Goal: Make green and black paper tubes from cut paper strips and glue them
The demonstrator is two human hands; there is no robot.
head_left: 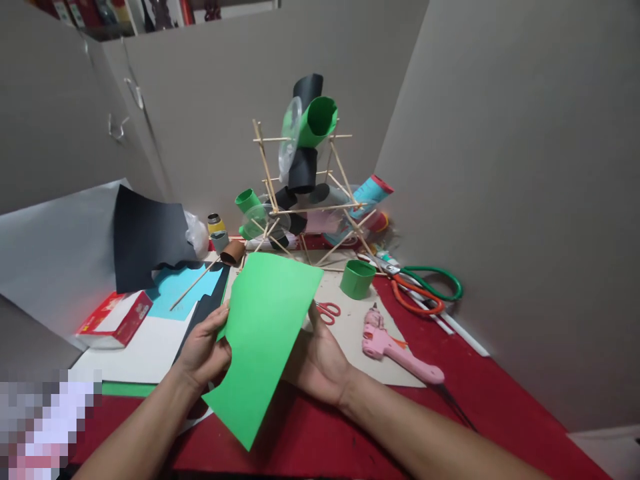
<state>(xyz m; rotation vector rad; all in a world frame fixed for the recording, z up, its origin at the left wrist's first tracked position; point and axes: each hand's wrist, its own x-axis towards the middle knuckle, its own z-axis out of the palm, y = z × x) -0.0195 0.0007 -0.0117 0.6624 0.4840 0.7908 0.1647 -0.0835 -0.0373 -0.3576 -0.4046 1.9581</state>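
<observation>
A bright green sheet of craft paper is held up tilted above the table, with a notch cut out of its lower left side. Its left edge is pinched by my left hand, which is closed. My right hand grips the sheet's right side, its fingers hidden behind the paper. Just beyond it, small red-handled scissors lie partly covered. A green paper ring stands to their right. Nearer my right forearm lies a pink glue gun.
Behind the sheet stands a wooden stick frame carrying green tubes and black tubes. Large scissors rest at the right. At the left are a red box, blue paper and a curled black sheet.
</observation>
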